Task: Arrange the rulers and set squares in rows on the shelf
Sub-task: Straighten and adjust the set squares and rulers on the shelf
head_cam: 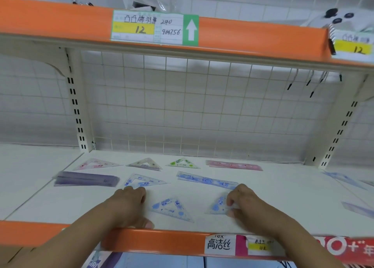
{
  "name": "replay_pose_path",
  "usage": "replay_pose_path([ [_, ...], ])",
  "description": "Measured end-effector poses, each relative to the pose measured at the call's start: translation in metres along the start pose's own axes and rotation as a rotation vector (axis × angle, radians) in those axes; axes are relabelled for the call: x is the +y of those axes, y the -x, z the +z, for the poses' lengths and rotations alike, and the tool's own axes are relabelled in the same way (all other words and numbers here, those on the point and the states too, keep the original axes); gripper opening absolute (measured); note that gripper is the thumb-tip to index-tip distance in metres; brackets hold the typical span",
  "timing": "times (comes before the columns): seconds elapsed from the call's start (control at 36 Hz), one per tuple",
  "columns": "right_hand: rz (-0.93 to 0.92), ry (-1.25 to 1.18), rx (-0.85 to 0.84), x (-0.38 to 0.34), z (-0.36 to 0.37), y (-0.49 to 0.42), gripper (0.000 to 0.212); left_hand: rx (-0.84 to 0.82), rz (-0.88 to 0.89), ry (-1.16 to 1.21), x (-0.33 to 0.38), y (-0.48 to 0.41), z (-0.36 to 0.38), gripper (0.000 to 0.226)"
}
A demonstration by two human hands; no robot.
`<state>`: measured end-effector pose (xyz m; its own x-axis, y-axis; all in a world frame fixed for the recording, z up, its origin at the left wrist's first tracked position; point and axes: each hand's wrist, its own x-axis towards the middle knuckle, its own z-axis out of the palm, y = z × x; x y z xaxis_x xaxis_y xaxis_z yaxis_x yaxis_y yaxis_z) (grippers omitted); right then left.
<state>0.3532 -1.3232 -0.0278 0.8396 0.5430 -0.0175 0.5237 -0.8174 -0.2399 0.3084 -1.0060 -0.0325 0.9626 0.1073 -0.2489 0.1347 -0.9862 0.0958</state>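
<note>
Both arms reach in over the orange front lip (pixel 162 241) of the white shelf (pixel 283 199). The right hand (pixel 244 203), at about 5 o'clock on the board, pinches a small blue set square (pixel 219 205) between thumb and bent fingers, and the hand hides part of its right side. The left hand (pixel 129 205), at 7 o'clock, rests on the board with fingers loosely bent and the thumb spread along the lip. It holds nothing that I can see (whether its knuckles touch the middle blue set square (pixel 143 181) just beyond them, I cannot tell). Between the hands, at 6 o'clock, a free blue set square (pixel 172 208) lies flat. The middle row runs from 9 towards 3 o'clock: a purple ruler stack (pixel 87 178), that middle blue triangle, then the blue rulers (pixel 206 179), slightly askew. Along the back, towards 12 o'clock, lie a pink set square (pixel 95 164), a grey-purple set square (pixel 144 163), a green set square (pixel 183 163) and the pink rulers (pixel 232 165), all apart from one another. Far off at 3 o'clock lie a loose blue ruler (pixel 344 178) and a loose purple ruler (pixel 358 208).
</note>
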Motion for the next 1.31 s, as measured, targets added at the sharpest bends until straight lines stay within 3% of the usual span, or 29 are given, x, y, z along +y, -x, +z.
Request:
replay_pose_path([
  [0.53,0.1,0.091,0.002,0.11,-0.023,-0.022,0.026,-0.025,-0.13,-0.046,0.01,0.003,0.0,0.075],
  [1.0,0.061,0.084,0.014,0.14,-0.019,-0.037,0.026,-0.026,-0.204,-0.075,0.018,0.009,0.0,0.072],
  [1.31,0.148,0.101,0.039,0.135,-0.018,-0.038,0.031,-0.015,-0.211,-0.06,0.02,0.011,-0.001,0.073],
])
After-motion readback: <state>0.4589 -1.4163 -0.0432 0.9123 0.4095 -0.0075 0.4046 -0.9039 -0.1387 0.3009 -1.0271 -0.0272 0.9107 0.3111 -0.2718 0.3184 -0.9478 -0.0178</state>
